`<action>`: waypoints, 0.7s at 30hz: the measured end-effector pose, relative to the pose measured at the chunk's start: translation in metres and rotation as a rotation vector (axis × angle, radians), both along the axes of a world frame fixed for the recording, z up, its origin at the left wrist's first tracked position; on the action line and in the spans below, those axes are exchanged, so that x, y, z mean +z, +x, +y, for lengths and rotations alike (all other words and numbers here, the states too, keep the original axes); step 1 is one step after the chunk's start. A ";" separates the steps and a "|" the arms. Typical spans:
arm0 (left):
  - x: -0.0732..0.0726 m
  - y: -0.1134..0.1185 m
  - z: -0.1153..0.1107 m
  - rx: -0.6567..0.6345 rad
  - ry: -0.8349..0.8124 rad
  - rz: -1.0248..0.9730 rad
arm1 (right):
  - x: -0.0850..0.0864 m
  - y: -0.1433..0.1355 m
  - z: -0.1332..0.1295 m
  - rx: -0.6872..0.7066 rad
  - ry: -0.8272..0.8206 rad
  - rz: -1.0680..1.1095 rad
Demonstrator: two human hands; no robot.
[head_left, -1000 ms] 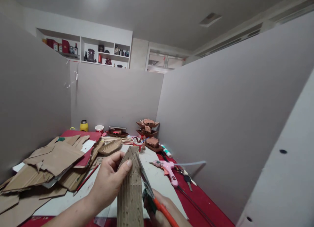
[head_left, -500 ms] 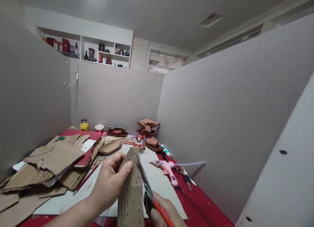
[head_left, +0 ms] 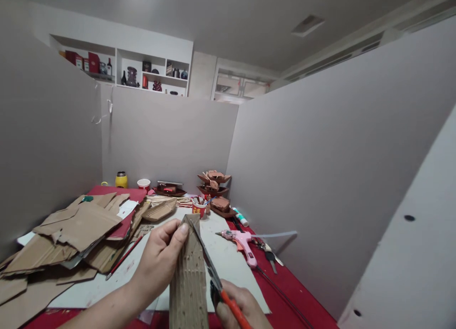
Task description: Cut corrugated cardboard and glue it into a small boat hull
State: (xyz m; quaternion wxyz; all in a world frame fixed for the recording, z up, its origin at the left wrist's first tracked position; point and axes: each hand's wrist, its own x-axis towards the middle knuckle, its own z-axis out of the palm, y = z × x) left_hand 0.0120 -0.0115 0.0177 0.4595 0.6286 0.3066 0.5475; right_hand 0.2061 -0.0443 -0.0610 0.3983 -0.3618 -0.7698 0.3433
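Between my hands a long strip of brown corrugated cardboard (head_left: 188,281) stands up toward the camera, its ridges showing. My left hand (head_left: 158,255) pinches it near the top, thumb on the front face. My right hand (head_left: 237,303) is wrapped round the orange handle of a pair of scissors (head_left: 210,265). The scissor blades point up and left and lie along the strip's upper right edge, touching it. How far they are parted is hard to make out.
Cardboard scraps (head_left: 78,224) pile up on the left, near a red pencil (head_left: 124,258). A pink glue gun (head_left: 244,243) with its cord and some keys (head_left: 270,258) lies right. Small model boats (head_left: 213,186), a paper cup (head_left: 198,207) and wooden sticks stand behind. Grey partitions enclose the table.
The scissor tips and my left thumb have shifted slightly left along the top of the cardboard strip. Both hands keep their hold, and the view has moved a little.
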 end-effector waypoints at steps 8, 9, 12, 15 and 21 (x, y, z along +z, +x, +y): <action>-0.002 0.004 -0.004 -0.035 0.065 0.131 | -0.001 0.003 0.004 0.007 0.060 -0.057; -0.003 0.004 -0.004 -0.034 0.066 0.135 | -0.002 0.003 0.004 0.001 0.062 -0.049; -0.003 0.004 -0.003 -0.029 0.083 0.153 | -0.005 0.005 0.004 0.004 0.053 -0.037; -0.004 0.005 -0.002 -0.048 0.078 0.151 | -0.009 0.005 0.004 0.014 0.040 -0.011; -0.007 0.005 -0.002 -0.128 0.003 0.083 | -0.010 0.001 -0.002 -0.020 0.008 0.045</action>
